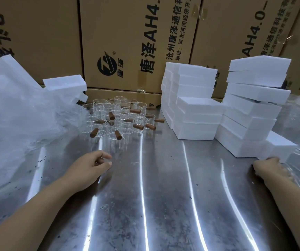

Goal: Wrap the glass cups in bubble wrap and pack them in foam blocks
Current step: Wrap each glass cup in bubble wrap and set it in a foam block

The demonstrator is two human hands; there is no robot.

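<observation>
Left hand (91, 166) hovers low over the steel table (163, 205) at centre left, fingers loosely curled and holding nothing, pointing toward the glass cups (116, 115). Right hand (265, 167), at the lower right, is against the base of a single foam block (281, 145); its fingers are bent, but whether they grip the block or only touch it cannot be told.

The cups, small clear ones with brown wooden handles, stand bunched together at the middle of the frame, all bare. A loose heap of bubble wrap (19, 115) fills the left side, just beside the cups. Two stacks of foam blocks (198, 113) rise at the right, with printed cardboard cartons (127, 42) behind everything.

Judging by this, the work is at or near its beginning: no wrapped cup is visible, and no cup can be seen seated in foam. Picking a cup, wrapping it and packing it all appear to remain.
</observation>
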